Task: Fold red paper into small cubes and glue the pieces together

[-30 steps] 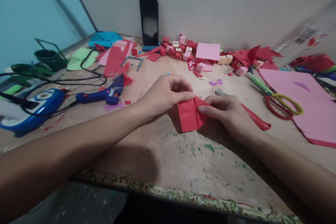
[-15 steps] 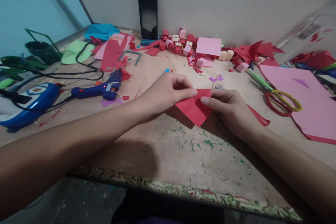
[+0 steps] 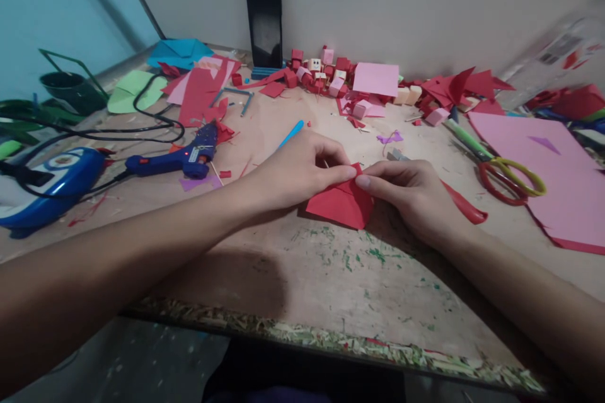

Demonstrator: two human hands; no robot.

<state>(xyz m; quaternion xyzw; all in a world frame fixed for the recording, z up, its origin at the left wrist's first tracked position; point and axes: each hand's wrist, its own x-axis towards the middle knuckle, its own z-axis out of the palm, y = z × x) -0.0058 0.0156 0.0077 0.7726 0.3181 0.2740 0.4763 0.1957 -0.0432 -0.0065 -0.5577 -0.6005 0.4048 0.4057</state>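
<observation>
L hand [image 3: 309,167] & R hand [image 3: 412,192] both pinch red paper [image 3: 341,206] at far corner, tips adj.; bulk spreads nearside, mostly under L.

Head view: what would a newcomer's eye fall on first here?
The red paper pinched by the left hand and right hand mid-picture would likely draw the eye first. Behind it, a black phone stands upright at the back. Scissors with red and yellow handles lie at the right.
</observation>
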